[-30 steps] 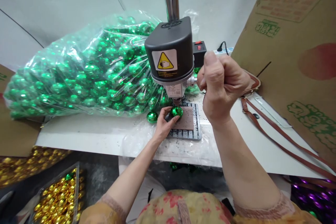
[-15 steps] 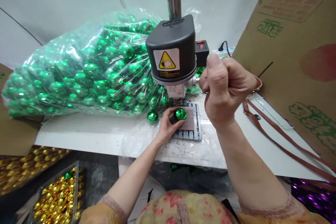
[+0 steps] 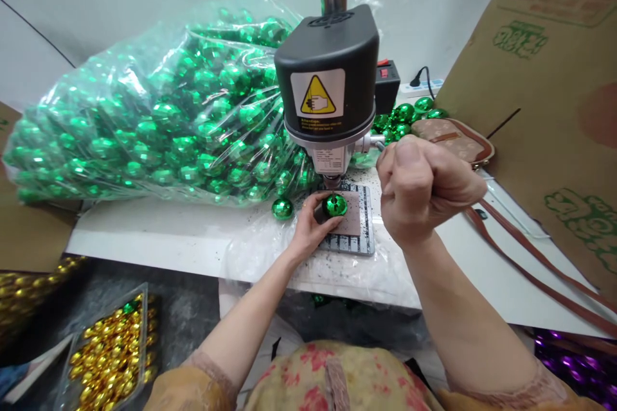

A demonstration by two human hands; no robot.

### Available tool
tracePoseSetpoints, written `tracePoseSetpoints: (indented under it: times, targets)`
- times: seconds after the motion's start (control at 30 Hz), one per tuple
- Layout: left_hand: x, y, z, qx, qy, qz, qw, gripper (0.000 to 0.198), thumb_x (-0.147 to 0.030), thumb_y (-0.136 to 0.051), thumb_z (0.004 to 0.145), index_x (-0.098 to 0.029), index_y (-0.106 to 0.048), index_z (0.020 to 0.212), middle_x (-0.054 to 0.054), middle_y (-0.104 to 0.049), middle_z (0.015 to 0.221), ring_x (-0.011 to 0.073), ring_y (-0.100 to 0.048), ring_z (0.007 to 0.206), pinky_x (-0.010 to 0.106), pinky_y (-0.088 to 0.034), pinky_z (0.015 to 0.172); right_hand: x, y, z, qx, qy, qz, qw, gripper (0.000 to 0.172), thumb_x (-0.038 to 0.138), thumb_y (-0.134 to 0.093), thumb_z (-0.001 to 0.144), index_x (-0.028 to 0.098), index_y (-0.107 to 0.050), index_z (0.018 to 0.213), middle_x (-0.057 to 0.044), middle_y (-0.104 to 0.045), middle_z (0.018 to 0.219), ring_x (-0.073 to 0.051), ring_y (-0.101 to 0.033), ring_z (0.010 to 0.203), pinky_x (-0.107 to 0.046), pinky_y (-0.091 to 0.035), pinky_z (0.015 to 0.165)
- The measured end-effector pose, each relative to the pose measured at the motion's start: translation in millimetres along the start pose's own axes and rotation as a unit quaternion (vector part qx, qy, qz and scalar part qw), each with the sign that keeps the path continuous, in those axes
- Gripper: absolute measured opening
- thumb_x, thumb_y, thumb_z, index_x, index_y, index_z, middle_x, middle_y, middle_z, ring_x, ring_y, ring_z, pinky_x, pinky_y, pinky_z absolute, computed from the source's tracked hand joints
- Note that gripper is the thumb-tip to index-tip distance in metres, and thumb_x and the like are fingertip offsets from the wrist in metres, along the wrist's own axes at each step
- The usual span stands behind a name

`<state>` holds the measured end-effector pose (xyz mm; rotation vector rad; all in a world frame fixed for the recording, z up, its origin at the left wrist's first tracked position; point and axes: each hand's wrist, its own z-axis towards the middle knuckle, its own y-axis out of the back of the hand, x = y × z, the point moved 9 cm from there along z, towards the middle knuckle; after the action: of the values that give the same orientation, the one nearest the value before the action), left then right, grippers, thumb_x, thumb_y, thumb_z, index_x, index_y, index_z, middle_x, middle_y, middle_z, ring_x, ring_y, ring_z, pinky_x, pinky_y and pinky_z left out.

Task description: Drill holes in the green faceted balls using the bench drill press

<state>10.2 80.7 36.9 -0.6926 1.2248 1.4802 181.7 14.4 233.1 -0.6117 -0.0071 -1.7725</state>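
Note:
My left hand [image 3: 308,230] pinches a shiny green faceted ball [image 3: 335,205] and holds it on a brown pad [image 3: 351,217] under the bit of a small bench drill press [image 3: 331,87]. The pad lies on a striped metal base plate [image 3: 359,245]. My right hand [image 3: 421,186] is a closed fist around the press's feed lever at the machine's right side; the lever is mostly hidden by the fingers. A second loose green ball [image 3: 282,208] rests on the white table just left of my left hand.
A big clear plastic bag of green balls [image 3: 144,122] fills the table's left and back. A brown purse with a long strap [image 3: 456,138] lies at the right, beside leaning cardboard [image 3: 554,96]. Gold balls fill a tray [image 3: 108,356] below left; purple balls [image 3: 573,359] show below right.
My right fist has come down and toward me with the lever, uncovering the purse and green balls behind it. The left hand stays on the green ball under the bit.

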Motion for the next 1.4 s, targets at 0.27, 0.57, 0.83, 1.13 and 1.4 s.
tracePoseSetpoints:
  times: [0.27,0.57,0.83,1.13,1.4]
  targets:
    - [0,-1.0,0,-0.004,0.007,-0.008,1.000,0.053,-0.039,-0.081,0.078,-0.021,-0.059,0.123,0.010,-0.063,0.126,0.0273,-0.058,0.123,0.043,-0.043,0.109,-3,3,-6,-0.016,-0.002,-0.023,1.000,0.049,0.027,-0.052,0.093,0.018,-0.022,0.055,0.004,-0.026,0.048,-0.006,-0.028,0.043,-0.031,-0.019,0.048]
    - [0,-0.9,-1,-0.003,-0.004,-0.003,1.000,0.052,-0.040,-0.081,0.079,-0.022,-0.060,0.123,0.009,-0.064,0.127,0.0262,-0.059,0.122,0.040,-0.045,0.107,-7,6,-13,-0.014,0.014,-0.073,0.997,0.052,0.035,-0.052,0.092,0.021,-0.016,0.057,0.004,-0.024,0.045,-0.007,-0.025,0.041,-0.031,-0.023,0.045]
    - [3,-2.1,0,0.006,-0.008,-0.008,1.000,0.054,-0.039,-0.081,0.079,-0.023,-0.060,0.125,0.010,-0.063,0.129,0.0271,-0.058,0.123,0.042,-0.043,0.108,3,7,-15,-0.023,0.098,-0.006,0.995,0.050,0.018,-0.056,0.088,0.019,-0.016,0.057,0.005,-0.023,0.046,-0.004,-0.024,0.040,-0.027,-0.022,0.041]
    - [4,-1.8,-1,-0.002,-0.001,-0.012,1.000,0.052,-0.038,-0.080,0.078,-0.023,-0.060,0.124,0.010,-0.063,0.129,0.0268,-0.058,0.124,0.043,-0.042,0.110,1,9,-20,-0.006,0.125,0.012,0.992,0.046,0.010,-0.056,0.082,0.019,-0.017,0.058,0.006,-0.024,0.049,-0.004,-0.027,0.042,-0.026,-0.025,0.040]
    - [4,-1.4,-1,-0.017,0.004,-0.010,1.000,0.052,-0.037,-0.082,0.076,-0.022,-0.061,0.121,0.010,-0.065,0.126,0.0271,-0.060,0.122,0.044,-0.045,0.108,6,6,-14,-0.006,0.083,-0.002,0.997,0.047,0.012,-0.056,0.085,0.018,-0.022,0.053,0.006,-0.027,0.048,-0.003,-0.030,0.041,-0.027,-0.024,0.042]
